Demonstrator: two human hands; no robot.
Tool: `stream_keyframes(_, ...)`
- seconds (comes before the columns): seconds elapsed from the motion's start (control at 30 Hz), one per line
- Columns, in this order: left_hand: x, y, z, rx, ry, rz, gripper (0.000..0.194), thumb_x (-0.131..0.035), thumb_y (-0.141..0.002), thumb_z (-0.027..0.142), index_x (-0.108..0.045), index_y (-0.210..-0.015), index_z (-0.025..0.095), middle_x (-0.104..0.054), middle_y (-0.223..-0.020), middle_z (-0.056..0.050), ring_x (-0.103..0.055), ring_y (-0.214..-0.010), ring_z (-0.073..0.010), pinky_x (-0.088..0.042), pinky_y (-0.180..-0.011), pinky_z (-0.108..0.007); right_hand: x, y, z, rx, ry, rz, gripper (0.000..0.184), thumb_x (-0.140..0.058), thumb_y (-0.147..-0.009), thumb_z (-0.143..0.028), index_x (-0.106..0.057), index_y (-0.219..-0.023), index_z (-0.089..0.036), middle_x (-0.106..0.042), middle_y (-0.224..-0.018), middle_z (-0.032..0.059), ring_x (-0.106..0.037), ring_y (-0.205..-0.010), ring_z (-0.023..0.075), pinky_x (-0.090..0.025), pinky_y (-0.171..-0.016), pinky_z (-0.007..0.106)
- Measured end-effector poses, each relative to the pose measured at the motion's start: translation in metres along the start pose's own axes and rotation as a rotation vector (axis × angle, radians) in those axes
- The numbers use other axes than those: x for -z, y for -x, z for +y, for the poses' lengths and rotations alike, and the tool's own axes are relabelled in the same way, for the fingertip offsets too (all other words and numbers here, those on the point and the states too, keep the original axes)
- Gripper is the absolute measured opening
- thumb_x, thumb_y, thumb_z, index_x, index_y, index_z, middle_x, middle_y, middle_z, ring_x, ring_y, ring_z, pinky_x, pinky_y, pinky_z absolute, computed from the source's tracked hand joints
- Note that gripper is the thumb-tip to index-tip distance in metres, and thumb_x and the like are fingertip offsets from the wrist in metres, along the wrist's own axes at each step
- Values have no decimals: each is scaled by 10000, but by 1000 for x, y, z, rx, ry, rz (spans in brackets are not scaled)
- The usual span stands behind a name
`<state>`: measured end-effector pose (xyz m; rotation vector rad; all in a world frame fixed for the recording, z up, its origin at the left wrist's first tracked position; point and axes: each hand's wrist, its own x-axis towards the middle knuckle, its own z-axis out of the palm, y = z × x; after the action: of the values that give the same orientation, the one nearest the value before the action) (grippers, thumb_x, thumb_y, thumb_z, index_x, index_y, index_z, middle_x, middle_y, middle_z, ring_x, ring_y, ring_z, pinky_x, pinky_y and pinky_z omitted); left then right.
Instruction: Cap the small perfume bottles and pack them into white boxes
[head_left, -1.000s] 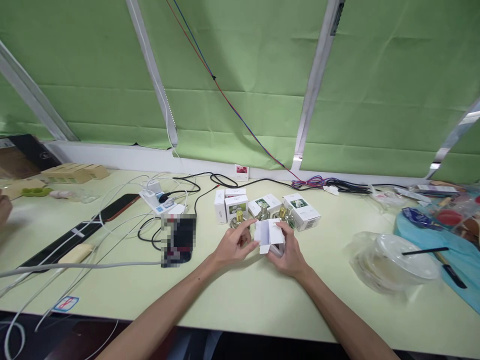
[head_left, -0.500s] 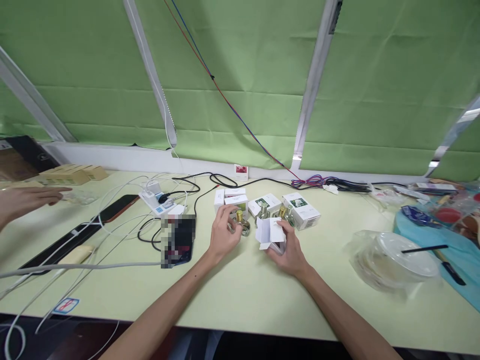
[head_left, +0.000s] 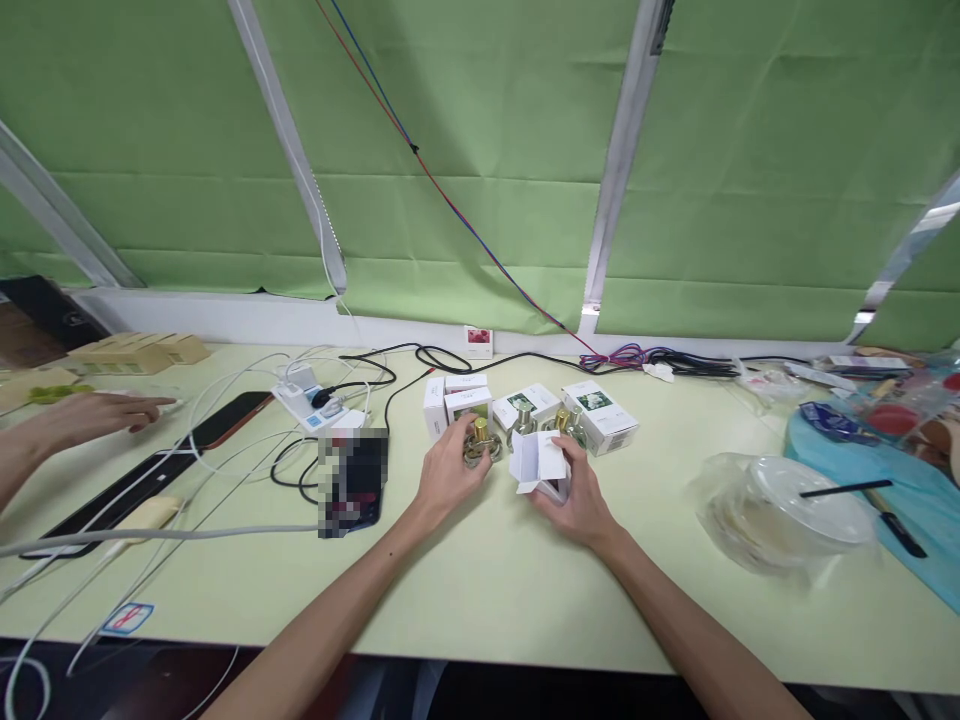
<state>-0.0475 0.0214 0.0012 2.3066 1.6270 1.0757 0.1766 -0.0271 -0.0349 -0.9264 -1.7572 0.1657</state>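
Observation:
My left hand (head_left: 448, 472) is closed around a small glass perfume bottle (head_left: 482, 455) with a gold cap, which stands on the table. Its thumb and fingers lie at the two sides of the bottle. In my right hand (head_left: 576, 498) is a small white box (head_left: 540, 460), tilted, its flaps open and facing left; what is inside is hidden. Behind that box stand more glass bottles, one silver-capped (head_left: 523, 425) and one gold-capped (head_left: 561, 420). White boxes with flower pictures, such as a right-hand one (head_left: 600, 415) and a left-hand one (head_left: 469, 402), lie just beyond.
A pixelated dark phone (head_left: 360, 480) lies left of my hands, near a white power strip (head_left: 311, 405) and tangled cables. Another person's hand (head_left: 105, 415) reaches in at far left. A bagged plastic tub (head_left: 810, 510) and a blue cloth (head_left: 900, 540) sit at right.
My left fingers have come down and closed in on the bottle. My right hand keeps the open box in about the same place. The other person's hand has moved right.

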Motion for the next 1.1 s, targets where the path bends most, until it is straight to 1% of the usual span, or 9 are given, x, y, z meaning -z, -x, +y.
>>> stream_keyframes(0.07, 0, 0, 1, 0, -34, -6, 506, -610, -860, 308, -498, -1347, 231, -705, -1096, -59, -659, -732, -188, -491, -699, -302, 0, 0, 0, 3, 1, 5, 657, -702, -854, -361, -332, -1386, -249, -528, -1320, 156, -604, -1174, 299, -533, -969, 466)
stream_keyframes(0.17, 0, 1, 2, 1, -90, -47, 511, -595, -895, 372, -480, -1373, 236, -706, -985, -42, -670, -720, -203, -461, -655, -290, 1, -1, 0, 0, 4, 4, 648, -698, -854, -357, -335, -1380, -250, -530, -1312, 154, -605, -1166, 297, -535, -963, 465)
stream_keyframes(0.27, 0, 2, 3, -5, -136, -90, 527, -567, -921, 408, -452, -1405, 235, -720, -967, -53, -692, -753, -231, -448, -647, -290, 1, -2, -1, -5, 4, -2, 639, -698, -852, -351, -337, -1369, -250, -539, -1288, 147, -612, -1136, 289, -547, -937, 454)
stream_keyframes(0.4, 1, 2, 5, -2, -164, -138, 616, -561, -929, 441, -378, -1472, 215, -730, -948, -67, -710, -761, -259, -449, -657, -301, 1, -2, -2, -3, -3, 0, 633, -700, -851, -339, -343, -1365, -247, -534, -1294, 150, -608, -1133, 288, -545, -939, 459)
stream_keyframes(0.63, 2, 2, 6, 6, -213, -193, 675, -530, -945, 424, -288, -1535, 201, -722, -833, -60, -714, -710, -281, -441, -640, -309, -1, -1, -1, -8, -5, 7, 648, -712, -841, -330, -347, -1370, -250, -536, -1303, 151, -607, -1155, 295, -545, -948, 464)
stream_keyframes(0.7, 2, 3, 7, -2, -214, -199, 654, -525, -948, 409, -301, -1527, 206, -726, -844, -66, -716, -718, -283, -446, -647, -311, -1, -1, -1, -7, -9, 7, 646, -712, -842, -330, -349, -1370, -249, -537, -1299, 150, -606, -1157, 295, -545, -951, 464)
stream_keyframes(0.87, 3, 4, 9, -35, -159, -218, 558, -487, -958, 337, -352, -1487, 221, -739, -945, -88, -720, -740, -272, -456, -651, -311, -2, -1, -1, -16, -2, -3, 658, -721, -841, -338, -344, -1374, -254, -531, -1318, 152, -608, -1167, 299, -541, -966, 475)
stream_keyframes(1.0, 2, 6, 8, -48, -144, -211, 596, -481, -958, 313, -309, -1521, 217, -738, -985, -96, -725, -771, -274, -463, -653, -310, -3, -1, -1, -5, 1, -10, 653, -713, -850, -337, -342, -1382, -257, -534, -1321, 150, -590, -1211, 306, -530, -993, 481)
stream_keyframes(1.1, 1, 7, 8, -59, -141, -216, 605, -468, -969, 311, -282, -1538, 223, -737, -1052, -108, -726, -770, -268, -465, -654, -312, -3, -1, -1, 6, 0, -10, 648, -703, -859, -334, -337, -1388, -257, -533, -1324, 153, -576, -1234, 310, -521, -1008, 491)
